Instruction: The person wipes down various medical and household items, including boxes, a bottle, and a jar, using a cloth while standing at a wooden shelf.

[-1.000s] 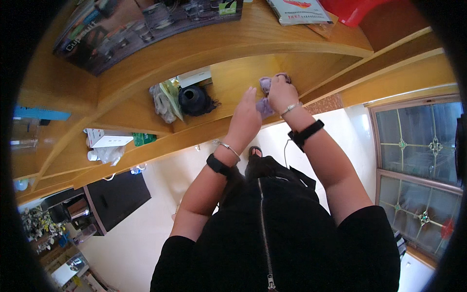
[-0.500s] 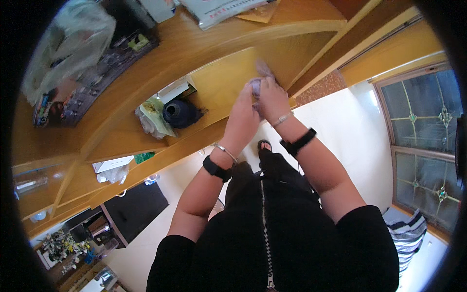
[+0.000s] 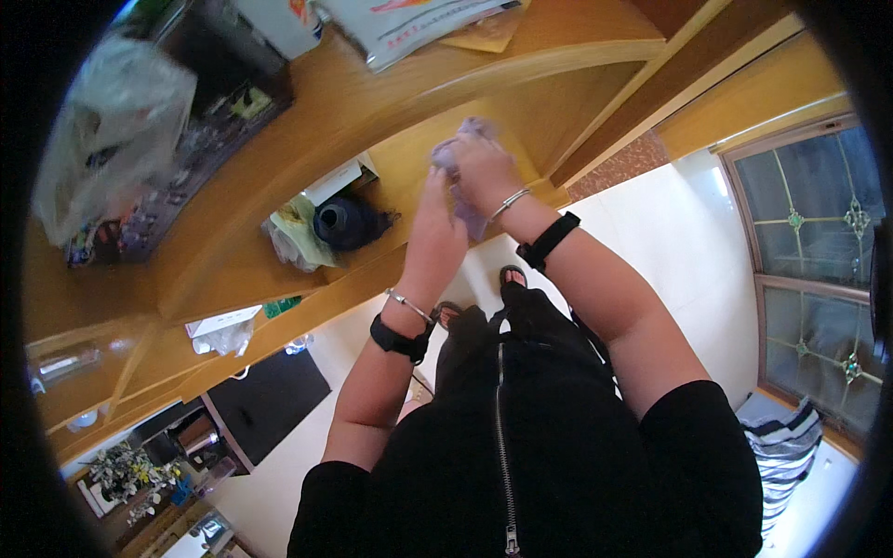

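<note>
A pale purple cloth (image 3: 476,126) is bunched up in both my hands above a wooden shelf (image 3: 409,139). My right hand (image 3: 486,175) has its fingers curled closed around the cloth. Just to its left, my left hand (image 3: 437,228) meets the same cloth with its fingertips, closed on it; part of those fingers is hidden. A loose fold of the cloth hangs below, between the two hands. Left of them on the shelf stand a dark blue rounded vase (image 3: 346,221) with a narrow mouth, a greenish plastic bag (image 3: 302,228) and a white box (image 3: 333,183).
The upper ledge (image 3: 558,42) carries a white printed packet (image 3: 409,28), a clear plastic bag (image 3: 116,130) and a dark patterned box (image 3: 233,116). A shelf wall rises on the right, beyond it glazed doors (image 3: 800,251). Lower left are a black mat (image 3: 265,405) and flowers (image 3: 130,470).
Both hands and the cloth have shifted left along the shelf. More of the cloth now hangs between the hands. The view has moved slightly.
</note>
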`<act>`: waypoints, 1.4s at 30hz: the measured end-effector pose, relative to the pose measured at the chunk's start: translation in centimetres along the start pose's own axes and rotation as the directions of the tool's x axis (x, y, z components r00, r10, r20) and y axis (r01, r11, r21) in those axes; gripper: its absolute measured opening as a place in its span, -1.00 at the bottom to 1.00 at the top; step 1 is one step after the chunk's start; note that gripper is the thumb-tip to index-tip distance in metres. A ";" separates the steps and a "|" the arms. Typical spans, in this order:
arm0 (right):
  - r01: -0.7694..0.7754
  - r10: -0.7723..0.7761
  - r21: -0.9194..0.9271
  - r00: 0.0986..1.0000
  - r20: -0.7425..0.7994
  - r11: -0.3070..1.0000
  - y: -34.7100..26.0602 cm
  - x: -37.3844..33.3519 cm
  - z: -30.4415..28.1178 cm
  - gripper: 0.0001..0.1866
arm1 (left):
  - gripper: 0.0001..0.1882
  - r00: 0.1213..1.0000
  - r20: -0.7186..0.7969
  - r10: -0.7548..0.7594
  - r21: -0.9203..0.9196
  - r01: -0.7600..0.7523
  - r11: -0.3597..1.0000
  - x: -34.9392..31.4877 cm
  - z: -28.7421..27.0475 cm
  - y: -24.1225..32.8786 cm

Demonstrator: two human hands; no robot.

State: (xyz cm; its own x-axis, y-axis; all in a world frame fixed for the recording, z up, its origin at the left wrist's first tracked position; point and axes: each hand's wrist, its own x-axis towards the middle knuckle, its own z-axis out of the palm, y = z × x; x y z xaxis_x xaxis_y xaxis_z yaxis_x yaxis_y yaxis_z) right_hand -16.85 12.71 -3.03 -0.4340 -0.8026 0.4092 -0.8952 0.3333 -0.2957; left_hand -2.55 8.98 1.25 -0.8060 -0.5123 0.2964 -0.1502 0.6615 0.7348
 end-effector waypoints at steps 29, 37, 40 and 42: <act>0.404 0.029 -0.780 0.880 0.474 0.478 1.8 1.9 -6.4 -0.77 | -0.50 0.980 0.117 0.159 -0.371 -0.106 0.923 -1.9 5.8 2.8; 0.321 -0.228 -0.776 0.946 0.232 0.543 -2.1 4.7 -13.7 -0.81 | -0.54 0.996 0.085 0.035 -0.367 -0.001 0.930 -5.3 1.8 3.0; 0.314 -0.256 -0.744 0.947 0.196 0.590 -1.3 2.5 -12.9 -0.84 | -0.54 0.997 0.079 -0.002 -0.354 0.030 0.935 -5.8 1.2 2.8; 0.341 -0.206 -0.683 0.940 0.273 0.646 1.0 -1.0 -9.9 -0.84 | -0.54 0.996 0.084 -0.026 -0.348 0.054 0.936 -6.1 1.1 2.7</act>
State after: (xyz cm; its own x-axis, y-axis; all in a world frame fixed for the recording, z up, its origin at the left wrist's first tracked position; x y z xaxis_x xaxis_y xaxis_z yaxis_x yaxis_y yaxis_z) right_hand -18.27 18.76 4.78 -0.1953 -0.9581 0.2097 -0.7952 0.2798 0.5379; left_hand 1.35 14.49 0.70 -0.8471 -0.4813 0.2251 0.0156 0.4009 0.9160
